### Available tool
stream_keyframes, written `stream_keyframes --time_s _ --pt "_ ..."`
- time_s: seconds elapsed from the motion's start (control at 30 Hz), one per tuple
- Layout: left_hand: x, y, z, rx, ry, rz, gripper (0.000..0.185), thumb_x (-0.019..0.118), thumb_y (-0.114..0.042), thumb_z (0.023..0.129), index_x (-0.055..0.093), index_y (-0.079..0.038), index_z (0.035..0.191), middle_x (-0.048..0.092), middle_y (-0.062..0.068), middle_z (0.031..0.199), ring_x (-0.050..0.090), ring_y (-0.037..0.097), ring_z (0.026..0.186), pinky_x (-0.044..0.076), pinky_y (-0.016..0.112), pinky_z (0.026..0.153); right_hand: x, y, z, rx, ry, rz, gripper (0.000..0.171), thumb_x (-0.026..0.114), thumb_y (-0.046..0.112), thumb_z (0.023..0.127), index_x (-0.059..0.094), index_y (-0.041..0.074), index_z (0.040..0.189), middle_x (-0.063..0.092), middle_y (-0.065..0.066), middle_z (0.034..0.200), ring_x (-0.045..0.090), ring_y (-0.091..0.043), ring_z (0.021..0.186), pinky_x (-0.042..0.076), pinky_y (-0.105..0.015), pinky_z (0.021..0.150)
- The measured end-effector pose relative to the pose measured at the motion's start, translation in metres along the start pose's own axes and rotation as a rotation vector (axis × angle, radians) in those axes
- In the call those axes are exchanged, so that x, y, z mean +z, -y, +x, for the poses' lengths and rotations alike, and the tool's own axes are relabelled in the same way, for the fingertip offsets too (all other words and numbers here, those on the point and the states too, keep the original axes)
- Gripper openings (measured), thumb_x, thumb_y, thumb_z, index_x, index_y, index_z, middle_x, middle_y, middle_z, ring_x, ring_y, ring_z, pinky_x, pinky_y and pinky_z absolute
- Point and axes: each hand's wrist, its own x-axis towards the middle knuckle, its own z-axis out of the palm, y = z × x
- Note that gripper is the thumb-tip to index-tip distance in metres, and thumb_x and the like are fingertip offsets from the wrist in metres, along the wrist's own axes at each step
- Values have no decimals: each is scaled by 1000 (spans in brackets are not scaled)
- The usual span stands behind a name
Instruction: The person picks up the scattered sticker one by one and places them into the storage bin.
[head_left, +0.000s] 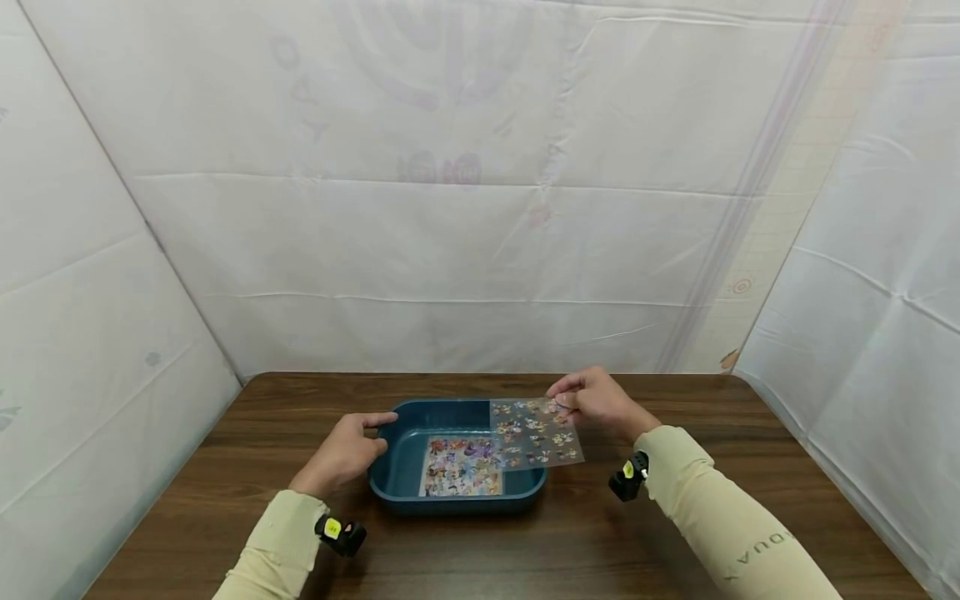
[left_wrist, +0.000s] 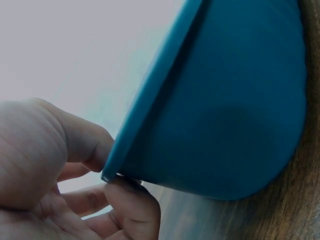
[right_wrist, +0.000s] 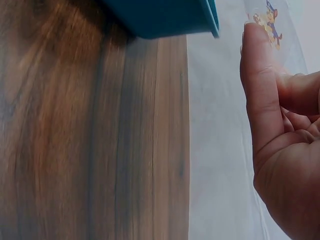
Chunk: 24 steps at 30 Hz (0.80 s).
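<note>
**Sticker sheet held over blue tub, other hand on rim**

Right hand [head_left: 596,402] pinches the far right corner of a clear sticker sheet [head_left: 536,432], thumb and fingers closed on its edge. The sheet is in the air, tilted a bit, over the right part of the tub [head_left: 390,475], its near right corner sticking out past the tub's right wall. Right wrist view: thumb [right_wrist: 260,80] upright against the sheet, a cartoon sticker showing just past the thumb tip; tub corner [right_wrist: 165,17] at top, apart from the hand.

Left hand [head_left: 347,454] grips the tub's left rim, index finger along the top edge, thumb on the outer wall. Left wrist view confirms: thumb [left_wrist: 132,210] and fingers pinch the rim [left_wrist: 112,172], tub wall fills the right of that view.

A second sheet [head_left: 461,467], colourful and densely printed, lies flat on the tub floor, partly under the held sheet as seen from the head view. Cannot tell if the two sheets touch.

The tub sits on a dark wood table [head_left: 705,408], near the middle, closer to the person. Both arms wear pale long sleeves, with a black wrist camera strapped on each. White sheeting [head_left: 465,233] walls in the table at the back and on both sides.
</note>
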Motion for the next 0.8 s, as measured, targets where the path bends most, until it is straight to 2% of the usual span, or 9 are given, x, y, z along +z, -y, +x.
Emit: stream_keyframes --time_s 0.07,0.17,0.27,0.47,0.53,0.6,0.67,0.73,0.8 --pt "0 0 0 2 -1 0 50 49 1 102 54 -3 151 57 25 130 36 16 53 40 31 56 3 2 2 0 5 1 24 57 1 103 74 -5 118 73 -15 99 72 -17 73 63 -33 68" --pt "0 0 0 -2 -3 -3 50 49 1 101 54 -3 151 60 17 103 35 14 51 39 29 54 8 6 4 -8 27 7 24 56 0 103 74 -5 119 73 -16 99 73 -18 73 63 -34 68" --pt "0 0 1 -10 -6 -4 50 49 1 102 54 -4 151 51 10 80 33 13 48 37 27 51 13 10 5 -9 49 19 25 56 0 103 74 -6 120 73 -17 100 74 -19 75 64 -35 70" --pt "1 -1 0 -3 -18 3 49 50 2 101 55 -3 149 62 20 108 34 13 47 38 28 50 24 18 9 -19 75 3 25 56 0 103 73 -5 121 74 -17 100 75 -19 78 64 -36 73" --pt "1 -1 0 -2 -17 3 49 50 2 101 55 -3 150 62 15 96 34 13 47 37 27 50 27 21 11 -23 83 -4 25 56 0 103 73 -5 121 74 -17 97 75 -18 76 64 -36 72" --pt "0 -1 1 -6 -13 0 50 49 1 101 55 -4 150 52 6 72 32 12 47 36 27 49 32 24 13 -21 92 -5 25 56 -1 103 73 -6 120 75 -16 94 75 -18 75 64 -36 72" --pt "0 -1 1 -4 -4 -4 50 49 1 102 53 -4 151 42 4 66 31 12 48 35 27 51 36 27 14 -22 105 2 25 56 -2 103 73 -6 121 74 -17 93 75 -18 74 64 -36 72" --pt "0 0 1 3 -2 -5 50 49 1 102 53 -3 151 52 8 78 33 14 50 37 28 53 40 29 15 -29 118 9 25 56 -2 103 73 -6 121 74 -17 95 75 -18 73 64 -36 72" --pt "0 0 1 12 -2 -7 50 50 1 102 53 -3 151 61 17 102 36 16 53 39 30 55 44 32 17 -36 132 7 26 56 -3 103 72 -7 121 74 -18 96 75 -17 73 65 -36 73"
